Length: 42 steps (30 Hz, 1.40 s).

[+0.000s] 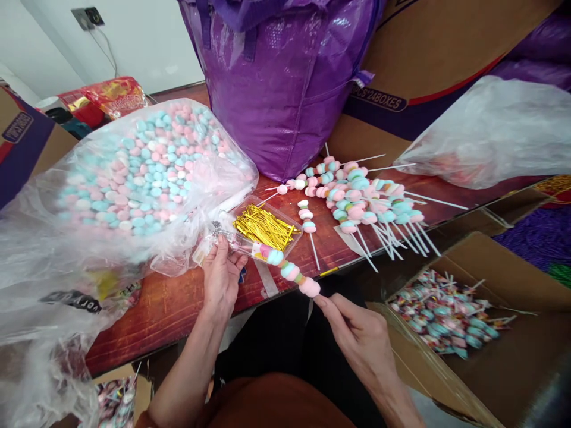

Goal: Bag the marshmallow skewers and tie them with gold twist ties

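a candy skewer (292, 271) crosses the table (134, 333)'s near edge, right hand (363, 327) pinching it below the lowest pink piece, seemingly sparing the sweets; at its 10 o'clock tip, left hand (222, 276) pinches a clear wrapper (243, 242); gold ties (265, 227) sit at 11, likely for easy reach, piled skewers (357, 190) toward 1

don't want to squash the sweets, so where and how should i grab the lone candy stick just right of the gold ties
I'd pinch the lone candy stick by its bare white end, coming from the near side of the table: that end points that way, and the sweets sit at the far end, likely clear of pressure.
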### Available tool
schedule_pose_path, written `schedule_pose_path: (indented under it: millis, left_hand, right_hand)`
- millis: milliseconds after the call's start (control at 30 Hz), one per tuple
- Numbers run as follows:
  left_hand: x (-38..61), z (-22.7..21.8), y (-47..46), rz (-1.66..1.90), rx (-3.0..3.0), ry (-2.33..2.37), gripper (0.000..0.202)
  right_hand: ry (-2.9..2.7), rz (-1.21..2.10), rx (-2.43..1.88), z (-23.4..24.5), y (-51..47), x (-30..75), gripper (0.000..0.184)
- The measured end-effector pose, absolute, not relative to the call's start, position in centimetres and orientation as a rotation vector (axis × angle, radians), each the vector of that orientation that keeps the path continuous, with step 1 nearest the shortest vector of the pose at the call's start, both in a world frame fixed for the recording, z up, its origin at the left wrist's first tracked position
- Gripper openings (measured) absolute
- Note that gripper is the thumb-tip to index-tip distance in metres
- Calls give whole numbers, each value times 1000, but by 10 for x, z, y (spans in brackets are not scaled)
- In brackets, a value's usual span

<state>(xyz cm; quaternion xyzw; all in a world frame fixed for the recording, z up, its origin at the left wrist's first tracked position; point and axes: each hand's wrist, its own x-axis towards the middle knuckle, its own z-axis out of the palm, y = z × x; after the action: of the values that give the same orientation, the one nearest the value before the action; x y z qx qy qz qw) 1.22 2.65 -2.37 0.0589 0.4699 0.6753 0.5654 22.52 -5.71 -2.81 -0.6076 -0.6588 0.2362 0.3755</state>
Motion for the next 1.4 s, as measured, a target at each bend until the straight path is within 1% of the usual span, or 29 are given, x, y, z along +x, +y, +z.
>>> schedule_pose_path:
  millis: [100,233,500,700,800,900,1033,1133,1267,1333,1400]
  left_hand:
    - [14,-26,24,1637,293,1148,34]
    - [14,-26,24,1683,452,1171,29]
    - [7,-25,29,1728,466,1110,30]
    - [15,-33,22,1722,509,1158,26]
    - [19,-31,20,1716,532,1123,25]
    - [21,-26,20,1670,519,1090,30]
    - [26,-24,17,1559,504,1099,33]
    - [34,-24,13,1507,524,1069,33]
    - [38,-23,11,1539,470,992,31]
    - [35,-23,13,1547,401,978,32]
    - [32,-23,16,1552,349,968,34]
  right_hand:
    - [-1719,623,-1519,-26,-55,223,50]
    - [-1707,743,-1487,-26,-51,223,50]
    - [-1630,1180,-1484,-33,-50,224,51]
    - [-1570,1286,-1489,-35,-47,217,52]
    - [-1548,1261,-1507,-36,-46,213,51]
    - [-1555,1199,-1532,-37,-46,209,50]
    - [-1605,1074,-1544,-40,-46,199,44]
    - [-1677,911,-1509,-44,-46,188,36]
    - [-1728,651,-1415,-47,-44,179,21]
    - [-1683,693,-1391,-47,-45,179,20]
    - [-1570,854,-1406,-47,-47,180,22]
